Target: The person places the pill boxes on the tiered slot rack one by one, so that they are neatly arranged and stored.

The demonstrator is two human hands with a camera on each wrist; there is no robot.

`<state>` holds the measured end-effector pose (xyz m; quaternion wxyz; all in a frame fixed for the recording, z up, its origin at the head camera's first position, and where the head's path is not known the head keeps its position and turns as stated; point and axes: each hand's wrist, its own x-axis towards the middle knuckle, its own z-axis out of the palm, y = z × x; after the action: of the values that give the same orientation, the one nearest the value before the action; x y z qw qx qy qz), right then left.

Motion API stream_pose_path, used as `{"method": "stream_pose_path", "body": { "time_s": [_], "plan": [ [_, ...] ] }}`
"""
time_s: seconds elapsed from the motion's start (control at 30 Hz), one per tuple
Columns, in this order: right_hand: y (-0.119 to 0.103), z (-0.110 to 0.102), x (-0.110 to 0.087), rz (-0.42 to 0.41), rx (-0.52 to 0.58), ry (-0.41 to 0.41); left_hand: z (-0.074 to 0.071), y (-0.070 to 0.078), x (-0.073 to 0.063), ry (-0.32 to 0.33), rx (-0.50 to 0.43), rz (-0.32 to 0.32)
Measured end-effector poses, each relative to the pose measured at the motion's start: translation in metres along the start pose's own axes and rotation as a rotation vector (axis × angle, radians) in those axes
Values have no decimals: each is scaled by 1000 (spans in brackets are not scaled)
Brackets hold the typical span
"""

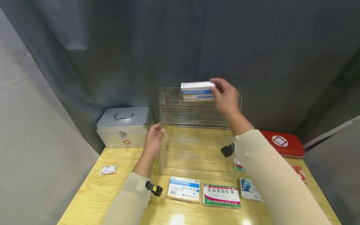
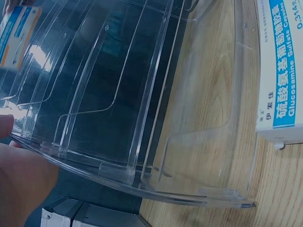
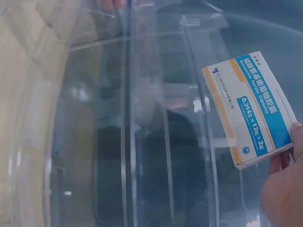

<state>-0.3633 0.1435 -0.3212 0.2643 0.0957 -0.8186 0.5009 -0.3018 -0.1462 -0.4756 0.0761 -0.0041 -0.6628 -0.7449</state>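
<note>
My right hand [image 1: 227, 99] pinches the right end of a white, blue and yellow medicine box [image 1: 197, 92], labelled glucosamine sulfate capsules in the right wrist view. The box is held at the top tier of a clear plastic tiered rack [image 1: 197, 173], its printed front facing me. My left hand [image 1: 153, 137] holds the rack's left side panel about midway up, thumb and fingers at the panel's edge in the left wrist view. Before the rack lie a matching blue and white box [image 1: 184, 189] and a green and white capsule box [image 1: 221, 196], both flat on the wooden table.
A silver first-aid case [image 1: 123, 126] stands left of the rack, with a small white bottle [image 1: 108, 170] before it. At the right are a red first-aid pouch [image 1: 282, 143], a small blue-and-white box [image 1: 250, 189] and a red packet [image 1: 298, 172]. Dark curtain [image 1: 180, 40] hangs behind.
</note>
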Motion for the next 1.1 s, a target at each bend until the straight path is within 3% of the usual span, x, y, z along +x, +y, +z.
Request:
{"method": "stream_pose_path", "body": {
  "time_s": [0.23,0.67,1.1],
  "plan": [
    [-1,22,-6,18,-24,-73,4,-3,1,-12,-22,16],
    [-5,45,0,61,49,-83,5,-3,3,-8,-25,5],
    [-10,48,0,73,60,-90,6,-3,6,-27,-38,-12]
  ]
}}
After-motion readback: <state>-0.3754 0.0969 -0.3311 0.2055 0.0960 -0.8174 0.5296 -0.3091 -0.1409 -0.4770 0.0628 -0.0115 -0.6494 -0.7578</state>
